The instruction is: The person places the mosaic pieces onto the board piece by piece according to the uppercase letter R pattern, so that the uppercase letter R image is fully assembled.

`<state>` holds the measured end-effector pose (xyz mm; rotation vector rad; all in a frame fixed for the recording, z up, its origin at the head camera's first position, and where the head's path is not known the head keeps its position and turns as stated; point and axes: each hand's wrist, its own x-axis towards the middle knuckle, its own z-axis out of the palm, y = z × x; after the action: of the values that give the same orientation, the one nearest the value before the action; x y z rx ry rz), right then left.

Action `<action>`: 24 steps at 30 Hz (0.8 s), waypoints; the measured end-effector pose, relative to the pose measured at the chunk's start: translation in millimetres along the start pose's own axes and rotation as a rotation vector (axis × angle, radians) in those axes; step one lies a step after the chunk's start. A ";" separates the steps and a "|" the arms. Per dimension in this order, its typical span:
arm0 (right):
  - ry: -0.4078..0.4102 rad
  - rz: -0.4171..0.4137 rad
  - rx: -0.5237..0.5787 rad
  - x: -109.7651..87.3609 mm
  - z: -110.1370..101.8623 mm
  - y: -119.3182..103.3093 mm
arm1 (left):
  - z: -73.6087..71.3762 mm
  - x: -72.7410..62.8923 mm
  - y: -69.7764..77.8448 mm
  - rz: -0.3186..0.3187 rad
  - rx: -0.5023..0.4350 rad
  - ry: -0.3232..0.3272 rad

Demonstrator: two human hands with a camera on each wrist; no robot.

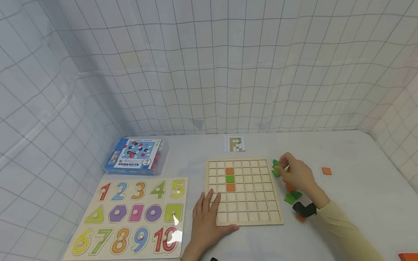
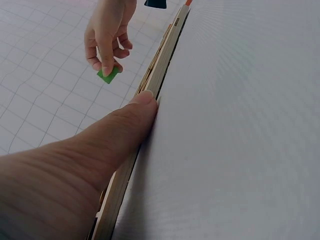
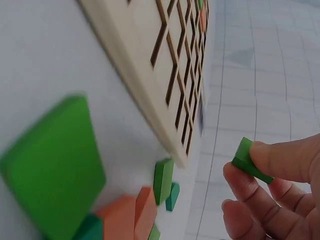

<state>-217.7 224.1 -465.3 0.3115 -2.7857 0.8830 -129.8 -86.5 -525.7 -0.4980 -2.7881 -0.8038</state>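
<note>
A wooden grid board [image 1: 252, 209] lies on the table, with an orange tile [image 1: 229, 171], a green tile [image 1: 230, 179] and another orange tile [image 1: 231, 187] stacked in one column of its cells. My left hand [image 1: 205, 223] rests on the board's lower left with fingers spread, its thumb [image 2: 122, 122] along the near edge. To the right of the board, my right hand [image 1: 299, 176] pinches a green square tile [image 3: 247, 161] between thumb and fingers, raised off the table. Loose green tiles [image 1: 289, 198] and orange tiles [image 1: 290, 187] lie below that hand, partly hidden by it.
A small pattern card [image 1: 234, 143] lies behind the board. To the left are a number-and-shape puzzle [image 1: 124, 197] and a blue boxed set [image 1: 136, 156]. One orange tile [image 1: 326, 171] lies apart at right; an orange object [image 1: 415, 257] shows at the bottom right corner.
</note>
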 end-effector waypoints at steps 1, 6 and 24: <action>0.016 -0.030 0.010 0.1 3.9 -4.5 | 0.1 0.2 -0.2 -0.001 0.003 -0.001; 0.088 -0.169 0.042 0.0 22.0 -24.9 | -0.8 0.5 1.0 0.006 0.002 0.003; -0.170 -0.232 0.061 1.7 63.3 -83.2 | -1.3 0.6 1.4 0.008 0.013 0.010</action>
<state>-205.9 120.3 -470.5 0.7359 -2.7997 0.9241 -129.6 -86.0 -523.7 -0.5012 -2.7791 -0.7831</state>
